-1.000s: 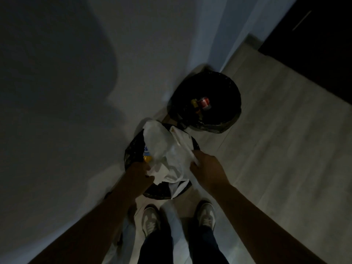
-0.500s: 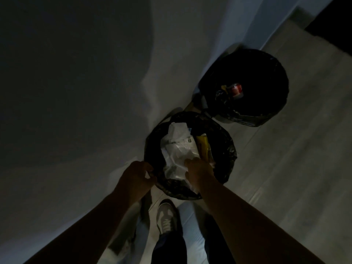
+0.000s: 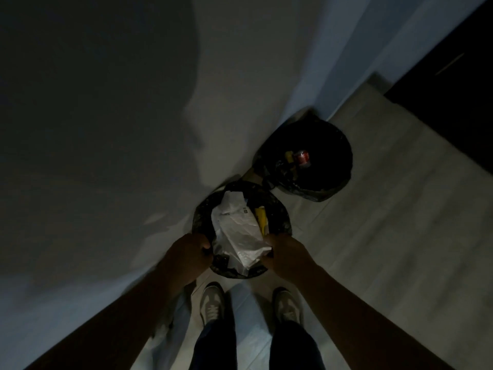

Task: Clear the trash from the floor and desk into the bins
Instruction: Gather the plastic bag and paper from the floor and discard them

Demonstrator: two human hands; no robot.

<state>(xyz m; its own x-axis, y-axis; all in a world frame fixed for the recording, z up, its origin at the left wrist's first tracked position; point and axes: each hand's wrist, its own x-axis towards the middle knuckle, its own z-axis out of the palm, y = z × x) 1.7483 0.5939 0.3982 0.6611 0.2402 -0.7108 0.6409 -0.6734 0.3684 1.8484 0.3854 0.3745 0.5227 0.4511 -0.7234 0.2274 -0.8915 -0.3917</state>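
On the floor against the wall stands the near bin [image 3: 281, 209], round with a black liner. A crumpled white plastic bag [image 3: 237, 231] fills most of it, and a yellow wrapper [image 3: 260, 220] lies along the bag's right side. My left hand [image 3: 188, 253] is at the bin's left rim with its fingers curled over the edge. My right hand [image 3: 284, 253] is at the bin's lower right, its curled fingers on the bag's lower right corner. Behind and to the right, a second black-lined bin [image 3: 333, 180] holds a red can [image 3: 302, 157].
The room is dim. A pale wall [image 3: 133, 129] runs along the left, close to both bins. Light tiled floor [image 3: 386, 249] stretches to the right, and a dark doorway [image 3: 453, 89] is at the upper right. My two shoes [image 3: 212, 303] stand just before the near bin.
The white bag went from held above the near bin down into it. My left hand moved to the bin's left rim, and my right hand drew back to its lower right.
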